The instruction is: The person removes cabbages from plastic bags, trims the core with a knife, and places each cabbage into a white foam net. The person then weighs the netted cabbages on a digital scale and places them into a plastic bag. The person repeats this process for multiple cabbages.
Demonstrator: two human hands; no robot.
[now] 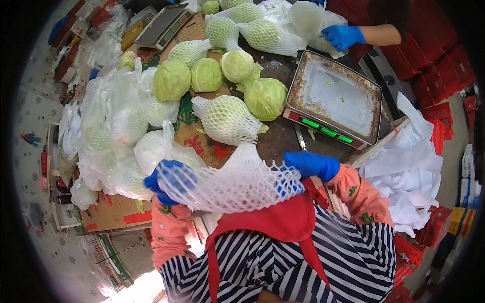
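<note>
My left hand (168, 181) and my right hand (312, 165), both in blue gloves, grip opposite ends of a white foam net sleeve (235, 187). The sleeve is stretched sideways in front of my red apron. Blue glove shows through the mesh at both ends. Just beyond it lies a cabbage in a foam net (227, 119); a gathered strip of netting runs between the two, and I cannot tell which it belongs to. Bare green cabbages (265, 99) sit behind, with another bare cabbage (172, 80) farther left.
A digital scale (335, 98) with lit displays stands at right, a metal blade (300, 138) beside it. Bagged cabbages (129, 125) crowd the left. More netted cabbages (222, 33) lie at the back. Another person's gloved hand (343, 37) holds a plastic bag (312, 19). White foam nets (401, 170) pile at right.
</note>
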